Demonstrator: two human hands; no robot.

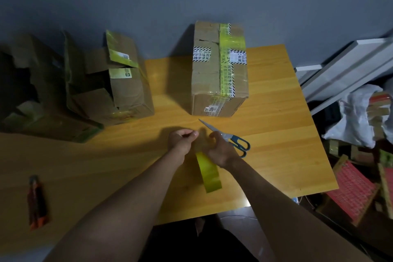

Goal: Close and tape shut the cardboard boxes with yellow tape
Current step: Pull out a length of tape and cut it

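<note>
A closed cardboard box (212, 74) with yellow tape along its top stands at the back middle of the wooden table (276, 134). To its left, an open cardboard box (119, 91) has its flaps up and scraps of yellow tape on them. Near the table's front, my right hand (222, 149) grips a roll of yellow tape (209, 174) that hangs below it. My left hand (181, 140) is just left of the roll, its fingertips pinched together at what looks like the tape's end.
Scissors with blue handles (230, 137) lie on the table right behind my right hand. An orange and black tool (36, 202) lies at the front left. A third, dark open box (32, 95) sits far left. Clutter, a white bag (357, 121) and boards fill the floor on the right.
</note>
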